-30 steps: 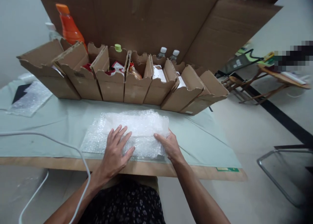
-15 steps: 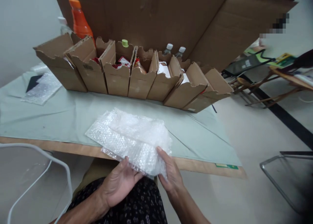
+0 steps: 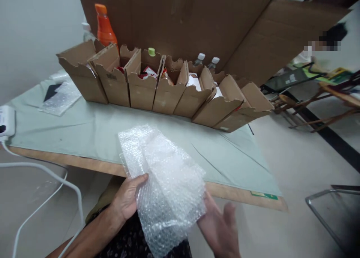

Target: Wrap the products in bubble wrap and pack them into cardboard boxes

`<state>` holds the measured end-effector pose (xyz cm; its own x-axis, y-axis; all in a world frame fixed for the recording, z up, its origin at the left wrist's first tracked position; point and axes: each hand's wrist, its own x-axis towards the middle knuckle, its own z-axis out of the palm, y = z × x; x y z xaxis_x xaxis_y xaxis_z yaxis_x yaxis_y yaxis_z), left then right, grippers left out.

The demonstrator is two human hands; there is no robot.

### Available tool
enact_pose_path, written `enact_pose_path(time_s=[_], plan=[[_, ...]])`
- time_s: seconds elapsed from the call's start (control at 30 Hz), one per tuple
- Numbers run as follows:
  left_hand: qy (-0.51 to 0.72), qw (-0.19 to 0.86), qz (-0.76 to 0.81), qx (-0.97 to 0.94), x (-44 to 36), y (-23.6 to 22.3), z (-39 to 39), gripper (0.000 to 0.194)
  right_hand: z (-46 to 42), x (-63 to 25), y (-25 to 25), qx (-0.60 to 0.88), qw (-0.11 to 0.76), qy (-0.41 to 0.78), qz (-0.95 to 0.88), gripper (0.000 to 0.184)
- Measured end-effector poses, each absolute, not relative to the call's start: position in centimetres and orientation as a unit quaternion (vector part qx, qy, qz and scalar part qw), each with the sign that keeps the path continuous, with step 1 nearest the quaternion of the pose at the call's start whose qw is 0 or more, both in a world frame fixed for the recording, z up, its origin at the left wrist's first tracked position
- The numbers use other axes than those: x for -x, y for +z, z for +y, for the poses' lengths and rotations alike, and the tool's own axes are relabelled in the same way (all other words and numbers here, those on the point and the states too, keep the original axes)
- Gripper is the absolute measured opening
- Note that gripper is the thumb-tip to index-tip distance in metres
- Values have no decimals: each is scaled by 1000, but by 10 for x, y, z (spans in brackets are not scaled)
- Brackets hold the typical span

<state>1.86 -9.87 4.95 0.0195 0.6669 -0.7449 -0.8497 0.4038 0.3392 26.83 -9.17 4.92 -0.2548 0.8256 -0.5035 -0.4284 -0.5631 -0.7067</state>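
A folded bundle of clear bubble wrap (image 3: pixel 164 179) is lifted off the table, over my lap near the front table edge. My left hand (image 3: pixel 128 200) grips its left side, thumb on top, fingers behind. My right hand (image 3: pixel 222 228) is under and to the right of the bundle, palm up, fingers spread and blurred; it seems to touch the wrap's underside. What the wrap encloses is hidden.
A row of open cardboard bins (image 3: pixel 165 91) with bottles and packets stands across the green-covered table (image 3: pixel 92 130), backed by a large cardboard sheet (image 3: pixel 197 21). An orange bottle (image 3: pixel 104 25) stands behind. More bubble wrap (image 3: pixel 60 98) lies far left. A white power strip (image 3: pixel 7 119) and cable hang left. Wooden chairs (image 3: pixel 309 108) at right.
The bundle went from lying flat on the table under both hands to being lifted toward me and turned end-on. My right hand let go and opened beneath it. The view shifted left.
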Motion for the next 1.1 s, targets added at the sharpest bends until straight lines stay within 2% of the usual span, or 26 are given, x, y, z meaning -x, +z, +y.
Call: enact_pose_path(time_s=[0.1,0.27,0.37,0.47,0.67,0.8,1.1], plan=[[534,684,489,94,-13,53,-103,23,-47,-269,63,437,341,785,-276,85],[537,671,510,31,-3,53,-111,37,0,-239,75,434,188,789,-391,64],[552,665,503,4,-1,53,-115,51,9,-222,93,408,112,773,-472,70],[579,655,485,-18,4,59,-114,61,14,-204,120,386,110,708,-581,72],[660,562,499,7,54,89,-111,53,36,-128,167,296,107,552,-772,61],[706,474,525,19,118,106,-120,51,50,-46,179,190,110,484,-847,62],[755,316,567,-98,286,150,-106,73,88,157,195,6,155,415,-897,64]])
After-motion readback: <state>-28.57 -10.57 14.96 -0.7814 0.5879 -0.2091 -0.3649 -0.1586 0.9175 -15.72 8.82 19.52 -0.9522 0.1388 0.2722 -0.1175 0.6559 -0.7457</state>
